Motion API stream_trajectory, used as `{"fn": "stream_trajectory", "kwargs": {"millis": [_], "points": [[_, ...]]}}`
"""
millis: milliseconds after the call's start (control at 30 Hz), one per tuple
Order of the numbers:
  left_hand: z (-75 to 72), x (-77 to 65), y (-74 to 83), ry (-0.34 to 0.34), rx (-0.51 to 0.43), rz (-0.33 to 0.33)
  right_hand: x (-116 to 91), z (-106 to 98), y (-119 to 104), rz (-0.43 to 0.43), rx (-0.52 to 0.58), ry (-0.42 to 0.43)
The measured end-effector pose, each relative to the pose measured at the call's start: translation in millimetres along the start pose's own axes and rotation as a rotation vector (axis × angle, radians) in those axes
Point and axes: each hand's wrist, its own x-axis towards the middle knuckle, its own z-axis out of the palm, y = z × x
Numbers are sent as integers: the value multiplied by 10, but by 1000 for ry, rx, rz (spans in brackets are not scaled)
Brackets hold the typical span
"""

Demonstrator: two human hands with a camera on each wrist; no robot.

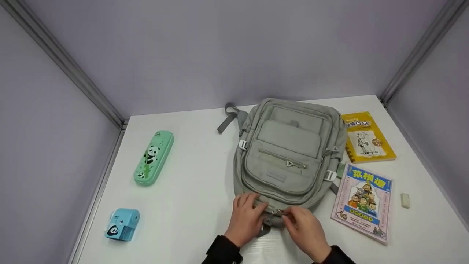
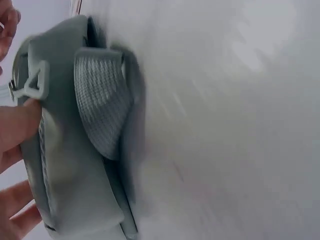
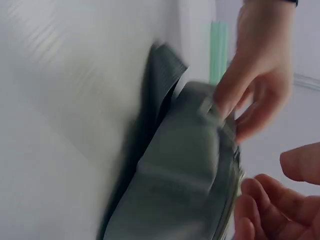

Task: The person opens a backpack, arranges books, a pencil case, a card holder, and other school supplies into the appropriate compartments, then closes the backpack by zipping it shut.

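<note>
A grey-green backpack (image 1: 289,135) lies on the white table with its zipped edge towards me. My left hand (image 1: 246,216) pinches that edge, thumb on the near side and fingers over the top; in the left wrist view the thumb (image 2: 20,122) lies just beside a triangular zipper pull (image 2: 37,82). Close to the same zipper is my right hand (image 1: 304,229). In the right wrist view the right hand (image 3: 285,200) has its thumb apart from its bent fingers, with nothing visible between them. A webbing strap (image 2: 102,95) hangs from the backpack below the zipper.
Right of the backpack lie a yellow spiral-bound book (image 1: 370,137), a pink comic-covered book (image 1: 362,201) and a small white eraser (image 1: 405,200). To the left are a green panda pencil case (image 1: 154,157) and a blue pencil sharpener (image 1: 122,224). Grey walls (image 1: 234,55) enclose the table.
</note>
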Motion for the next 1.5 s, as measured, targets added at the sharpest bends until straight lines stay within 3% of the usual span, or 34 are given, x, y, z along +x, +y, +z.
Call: {"fn": "stream_trajectory", "kwargs": {"millis": [100,167,300,367,567,733,900,1067,1267,1400,1500], "points": [[-15,-18,118,73,-19,-6,-8,8,120,-96,-91,143],[-26,-24,210,50,-47,-19,-4,5,170,-154,-135,183],[-4,-22,358,-79,-39,-52,16,12,163,-173,-186,146],[18,2,411,-98,-7,-67,29,31,137,-167,-203,113],[104,66,483,-21,72,-90,83,109,88,-153,-231,86],[98,43,448,9,8,-75,109,154,123,-166,-236,110],[28,-27,364,32,-66,-31,89,175,172,-226,-218,150],[-27,-113,189,90,-120,-42,35,166,197,-270,-200,148],[-121,-188,-225,193,-105,-133,-34,78,262,-280,-153,129],[-206,-238,-464,181,-100,-218,-62,-7,304,-277,-142,93],[-248,-270,-538,159,-104,-271,-69,-79,291,-261,-162,27]]}}
